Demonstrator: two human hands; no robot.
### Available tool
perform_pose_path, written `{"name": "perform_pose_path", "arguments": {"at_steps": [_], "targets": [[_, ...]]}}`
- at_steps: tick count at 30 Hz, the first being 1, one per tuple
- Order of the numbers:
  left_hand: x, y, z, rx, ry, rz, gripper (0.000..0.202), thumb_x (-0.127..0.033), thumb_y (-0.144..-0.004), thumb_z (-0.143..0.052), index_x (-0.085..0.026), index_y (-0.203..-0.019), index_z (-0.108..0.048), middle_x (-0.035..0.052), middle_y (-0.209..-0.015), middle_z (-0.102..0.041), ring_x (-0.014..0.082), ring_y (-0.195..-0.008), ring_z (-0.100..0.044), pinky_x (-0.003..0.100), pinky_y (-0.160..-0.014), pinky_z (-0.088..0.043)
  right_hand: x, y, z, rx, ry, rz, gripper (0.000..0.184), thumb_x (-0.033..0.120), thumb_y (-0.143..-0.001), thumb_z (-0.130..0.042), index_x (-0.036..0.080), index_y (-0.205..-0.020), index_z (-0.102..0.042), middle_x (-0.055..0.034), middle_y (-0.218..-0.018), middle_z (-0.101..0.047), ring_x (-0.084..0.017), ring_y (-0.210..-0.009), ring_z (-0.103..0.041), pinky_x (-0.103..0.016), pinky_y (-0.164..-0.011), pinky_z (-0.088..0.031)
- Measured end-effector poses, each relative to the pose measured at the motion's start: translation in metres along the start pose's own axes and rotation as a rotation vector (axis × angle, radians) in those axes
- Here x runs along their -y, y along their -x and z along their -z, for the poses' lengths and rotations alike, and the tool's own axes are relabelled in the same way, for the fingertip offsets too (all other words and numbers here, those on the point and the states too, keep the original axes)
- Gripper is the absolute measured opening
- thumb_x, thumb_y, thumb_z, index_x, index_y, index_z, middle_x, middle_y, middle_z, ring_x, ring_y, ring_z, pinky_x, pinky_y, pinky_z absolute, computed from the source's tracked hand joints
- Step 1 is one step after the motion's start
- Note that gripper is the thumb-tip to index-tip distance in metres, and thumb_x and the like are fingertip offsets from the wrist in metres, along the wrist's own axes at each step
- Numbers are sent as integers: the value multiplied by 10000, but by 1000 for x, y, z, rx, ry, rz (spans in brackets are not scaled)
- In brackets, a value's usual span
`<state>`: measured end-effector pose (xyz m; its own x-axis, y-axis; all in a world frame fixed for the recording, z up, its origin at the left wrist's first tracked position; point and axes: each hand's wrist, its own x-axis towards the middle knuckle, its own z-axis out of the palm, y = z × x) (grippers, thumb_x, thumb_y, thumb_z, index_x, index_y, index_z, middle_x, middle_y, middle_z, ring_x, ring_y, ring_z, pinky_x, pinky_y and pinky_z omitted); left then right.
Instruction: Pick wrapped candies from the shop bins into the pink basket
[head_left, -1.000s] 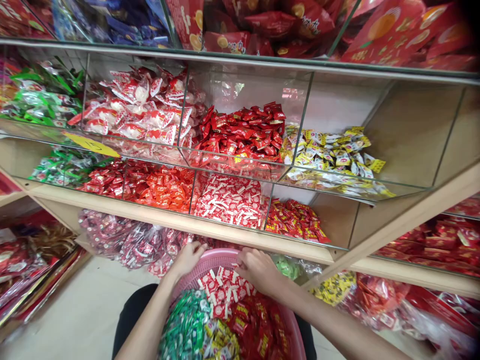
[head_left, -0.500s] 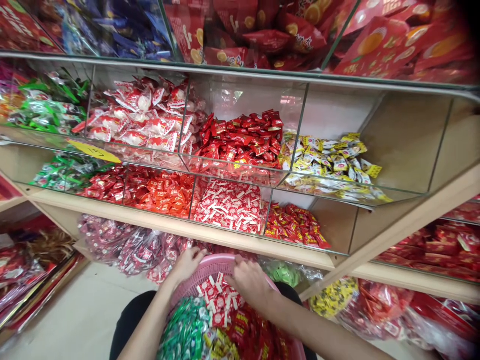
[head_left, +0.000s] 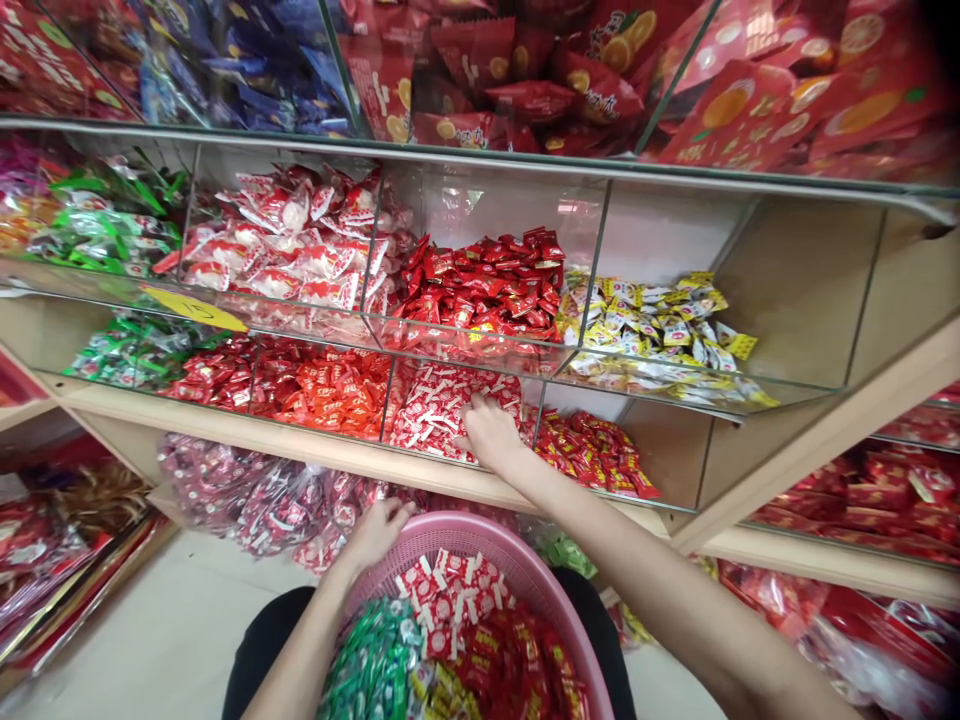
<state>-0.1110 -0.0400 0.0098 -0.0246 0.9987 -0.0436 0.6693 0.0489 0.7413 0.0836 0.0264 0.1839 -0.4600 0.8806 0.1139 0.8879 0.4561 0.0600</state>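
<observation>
A pink plastic basket [head_left: 517,545] sits between my knees. My left hand [head_left: 379,532] is closed on its left rim. Inside are red-and-white wrapped candies [head_left: 446,600], green-wrapped candies [head_left: 373,660], dark red-wrapped candies [head_left: 517,660] and some yellow ones [head_left: 442,692]. Up in the lower shelf row, my right hand [head_left: 491,435] reaches over the front of a bin onto red-and-white wrapped candies [head_left: 427,405]. Its thumb and fingers are apart, with the fingertips down at the candies and partly hidden.
Glass dividers [head_left: 596,250] split the shelves into candy bins. A wooden ledge [head_left: 315,435] runs in front of the lower row. Bagged candies [head_left: 281,500] lie beneath it. A slanting wooden panel [head_left: 825,425] stands at right; a yellow price tag [head_left: 195,308] hangs at left.
My right hand has left the basket and moved up and forward to the bin of red-and-white candies. My left hand stays on the rim. The view has shifted slightly.
</observation>
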Motion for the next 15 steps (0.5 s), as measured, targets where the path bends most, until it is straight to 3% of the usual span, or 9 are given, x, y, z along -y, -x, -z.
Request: {"name": "perform_pose_path", "arguments": {"at_steps": [6, 10, 15], "targets": [[-2, 1, 1, 0, 2, 1, 427, -552, -800, -393, -186, -620, -519, -24, -558, -518, 145, -550, -463, 244, -560, -312, 5, -2, -3, 6, 55, -26, 263, 280, -779, -618, 136, -998, -642, -151, -1135, -547, -244, -989, -558, -306, -721, -491], [-4, 1, 2, 5, 8, 2, 406, -531, -800, -404, -186, -619, -520, -18, -558, -527, 150, -555, -475, 246, -562, -314, 3, 0, -3, -18, 79, 33, 205, 193, -826, -521, 124, -968, -651, -152, -1069, -590, -243, -965, -563, -307, -722, -481], [-7, 1, 2, 16, 22, 7, 400, -523, -800, -403, -183, -636, -536, -5, -578, -551, 163, -580, -510, 251, -570, -324, 0, 4, -1, -74, 57, 55, 300, 157, -900, -352, 121, -934, -648, -148, -965, -621, -224, -936, -560, -285, -732, -447]]}}
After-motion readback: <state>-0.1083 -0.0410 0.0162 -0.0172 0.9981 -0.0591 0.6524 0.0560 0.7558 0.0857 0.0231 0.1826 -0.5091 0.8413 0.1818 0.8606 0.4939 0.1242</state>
